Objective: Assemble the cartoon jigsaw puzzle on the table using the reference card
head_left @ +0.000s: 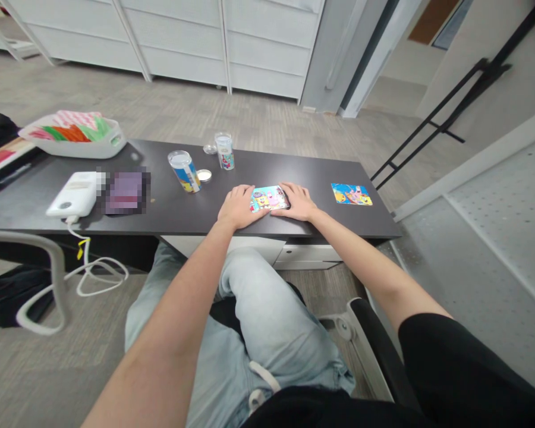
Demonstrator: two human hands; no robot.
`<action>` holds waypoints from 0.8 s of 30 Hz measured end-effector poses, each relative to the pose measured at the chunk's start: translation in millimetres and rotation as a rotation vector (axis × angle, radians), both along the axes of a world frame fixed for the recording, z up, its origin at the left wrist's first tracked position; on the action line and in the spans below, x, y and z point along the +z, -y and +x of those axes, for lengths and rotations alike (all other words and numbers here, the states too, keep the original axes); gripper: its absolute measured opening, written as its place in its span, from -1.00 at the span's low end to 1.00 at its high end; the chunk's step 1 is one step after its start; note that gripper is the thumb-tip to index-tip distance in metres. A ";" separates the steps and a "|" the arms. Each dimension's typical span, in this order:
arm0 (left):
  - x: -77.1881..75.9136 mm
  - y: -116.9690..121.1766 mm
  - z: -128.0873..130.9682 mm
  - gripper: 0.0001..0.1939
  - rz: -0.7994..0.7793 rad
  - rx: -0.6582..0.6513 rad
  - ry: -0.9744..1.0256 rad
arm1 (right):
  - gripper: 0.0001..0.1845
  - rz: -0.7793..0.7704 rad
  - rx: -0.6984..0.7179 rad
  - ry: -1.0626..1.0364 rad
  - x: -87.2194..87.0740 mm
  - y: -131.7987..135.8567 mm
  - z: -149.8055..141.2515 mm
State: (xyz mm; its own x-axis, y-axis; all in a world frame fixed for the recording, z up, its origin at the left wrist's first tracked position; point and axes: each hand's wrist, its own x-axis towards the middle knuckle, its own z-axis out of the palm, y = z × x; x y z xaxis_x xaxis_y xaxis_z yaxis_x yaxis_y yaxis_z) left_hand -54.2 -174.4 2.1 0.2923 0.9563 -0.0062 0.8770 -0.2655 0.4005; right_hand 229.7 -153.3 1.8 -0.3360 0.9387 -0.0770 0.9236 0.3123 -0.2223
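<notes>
My left hand and my right hand rest on the dark desk, one at each side of a small cartoon-printed rectangle. My fingers curve round its left and right edges, and my thumbs lie along its near edge. Its right edge looks dark; whether it is a card, a puzzle or a flat box I cannot tell. A flat cartoon card lies farther right. To the left stand a blue-and-yellow printed can and a smaller clear printed can, with a round lid and another lid beside them.
On the left are a white power bank with a cable, a blurred purple item and a white basket of colourful packets. A glass partition borders the desk's right end. White cabinets stand beyond.
</notes>
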 end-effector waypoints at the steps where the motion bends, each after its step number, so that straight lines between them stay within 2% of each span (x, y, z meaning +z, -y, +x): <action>1: 1.1 -0.6 -0.3 0.26 -0.005 0.025 -0.008 | 0.46 -0.013 0.010 0.001 0.5 -2.4 -1.5; 5: 11.7 -11.5 0.1 0.35 -0.056 0.102 -0.062 | 0.51 -0.035 -0.012 -0.002 0.9 -9.2 -6.4; 9: 28.7 -34.8 6.9 0.40 -0.155 0.116 -0.154 | 0.50 -0.037 -0.032 -0.033 -1.5 -11.4 -7.3; 13: 41.9 -53.0 19.4 0.57 -0.246 0.119 -0.234 | 0.62 -0.027 -0.031 -0.081 -4.0 -10.7 -6.6; 17: 47.7 -57.3 25.4 0.74 -0.293 0.113 -0.272 | 0.62 -0.015 -0.023 -0.134 -6.9 -11.4 -5.8; 21: 47.9 -60.8 22.2 0.71 -0.341 0.095 -0.305 | 0.61 -0.014 -0.012 -0.189 -11.6 -15.2 -4.0; 24: 46.8 -67.0 20.0 0.55 -0.362 0.081 -0.333 | 0.56 -0.010 0.006 -0.230 -15.1 -17.8 -2.9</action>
